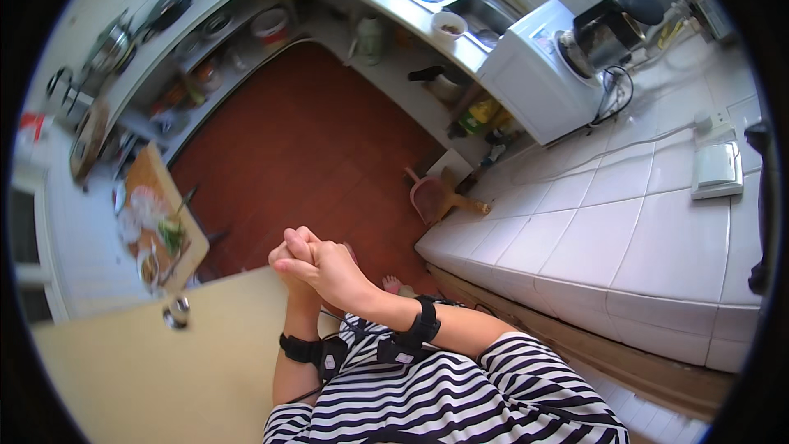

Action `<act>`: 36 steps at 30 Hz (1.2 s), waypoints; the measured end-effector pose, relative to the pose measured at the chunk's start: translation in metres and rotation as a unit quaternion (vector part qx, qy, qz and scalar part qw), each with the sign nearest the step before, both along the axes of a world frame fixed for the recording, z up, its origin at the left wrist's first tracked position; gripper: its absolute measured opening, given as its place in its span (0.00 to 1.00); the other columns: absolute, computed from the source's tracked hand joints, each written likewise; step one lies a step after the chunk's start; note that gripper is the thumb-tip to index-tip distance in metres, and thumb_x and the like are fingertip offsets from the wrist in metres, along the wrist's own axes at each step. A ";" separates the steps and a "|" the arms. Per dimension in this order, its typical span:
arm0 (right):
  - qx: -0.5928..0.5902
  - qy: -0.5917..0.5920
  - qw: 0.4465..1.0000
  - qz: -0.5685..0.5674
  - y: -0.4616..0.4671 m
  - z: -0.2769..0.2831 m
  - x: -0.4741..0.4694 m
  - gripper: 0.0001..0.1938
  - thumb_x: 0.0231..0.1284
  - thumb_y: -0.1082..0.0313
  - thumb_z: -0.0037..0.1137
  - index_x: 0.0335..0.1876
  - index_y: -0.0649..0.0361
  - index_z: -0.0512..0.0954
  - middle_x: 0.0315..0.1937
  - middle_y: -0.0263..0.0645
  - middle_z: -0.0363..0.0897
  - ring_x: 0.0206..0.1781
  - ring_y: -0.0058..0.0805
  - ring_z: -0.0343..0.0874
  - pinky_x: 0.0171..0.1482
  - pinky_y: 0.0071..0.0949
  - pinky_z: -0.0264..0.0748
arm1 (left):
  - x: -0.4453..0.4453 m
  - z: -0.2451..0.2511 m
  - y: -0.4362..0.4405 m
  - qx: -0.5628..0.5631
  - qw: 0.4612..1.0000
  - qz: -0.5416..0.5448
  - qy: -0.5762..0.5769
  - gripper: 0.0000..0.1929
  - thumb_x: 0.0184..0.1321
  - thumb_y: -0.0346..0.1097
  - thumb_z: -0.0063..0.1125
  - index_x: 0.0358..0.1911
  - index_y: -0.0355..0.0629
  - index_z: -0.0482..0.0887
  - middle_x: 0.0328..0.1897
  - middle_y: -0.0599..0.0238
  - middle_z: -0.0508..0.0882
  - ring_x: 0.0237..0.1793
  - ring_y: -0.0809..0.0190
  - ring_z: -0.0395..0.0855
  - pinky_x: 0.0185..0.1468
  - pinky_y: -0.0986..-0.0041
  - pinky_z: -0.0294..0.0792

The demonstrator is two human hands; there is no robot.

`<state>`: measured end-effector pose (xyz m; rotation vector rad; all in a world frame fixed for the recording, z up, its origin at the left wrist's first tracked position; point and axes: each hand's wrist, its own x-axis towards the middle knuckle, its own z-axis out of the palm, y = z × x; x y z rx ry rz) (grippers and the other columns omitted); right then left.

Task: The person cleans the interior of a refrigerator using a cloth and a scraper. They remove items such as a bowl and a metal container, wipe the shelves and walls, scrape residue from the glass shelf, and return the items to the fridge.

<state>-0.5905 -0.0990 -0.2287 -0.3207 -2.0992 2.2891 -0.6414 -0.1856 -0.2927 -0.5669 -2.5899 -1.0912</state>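
Note:
My right hand (pixel 342 274) is folded around my left hand (pixel 285 259), in front of my striped shirt. The two hands are clasped together with bent fingers, and no object shows between them. Part of my left hand is hidden behind the right one. Black straps with small modules circle both forearms. Nearest to my left arm stands a cream door (pixel 203 357) with a round metal knob (pixel 177 312). Below the hands lies a red-brown tiled floor (pixel 308 135), with a bare foot partly visible.
A wooden board (pixel 196 240) at the left carries greens, plastic bags and a bowl. Ahead are a double sink (pixel 453 0), a white bowl (pixel 449 26) and open shelves. A white appliance (pixel 524 74), a pink dustpan (pixel 428 197) and a white-tiled ledge (pixel 592 234) are on the right.

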 end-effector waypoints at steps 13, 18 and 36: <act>0.188 -0.260 0.917 -0.236 0.212 -0.217 -0.123 0.16 0.66 0.57 0.63 0.48 0.63 0.87 0.36 0.39 0.90 0.38 0.23 0.87 0.43 0.26 0.81 | -0.164 -0.119 0.010 -0.262 0.925 -0.063 -0.269 0.17 0.64 0.46 0.65 0.51 0.44 0.85 0.61 0.51 0.77 0.67 0.43 0.66 0.67 0.48 0.61; 0.218 -0.454 0.833 -0.227 0.349 -0.383 -0.050 0.18 0.57 0.53 0.69 0.46 0.58 0.88 0.42 0.47 0.89 0.49 0.41 0.88 0.55 0.36 0.81 | -0.164 -0.196 -0.006 -0.308 0.872 -0.045 -0.378 0.17 0.62 0.46 0.66 0.52 0.48 0.86 0.64 0.53 0.76 0.71 0.41 0.60 0.70 0.43 0.55; 0.553 -0.415 0.660 0.293 0.545 -0.747 0.020 0.20 0.71 0.75 0.48 0.67 0.59 0.73 0.73 0.42 0.67 0.71 0.45 0.68 0.69 0.39 0.73 | -0.100 -0.409 0.013 -0.315 0.743 0.003 -0.591 0.12 0.61 0.32 0.64 0.49 0.44 0.86 0.54 0.57 0.85 0.62 0.46 0.69 0.70 0.58 0.57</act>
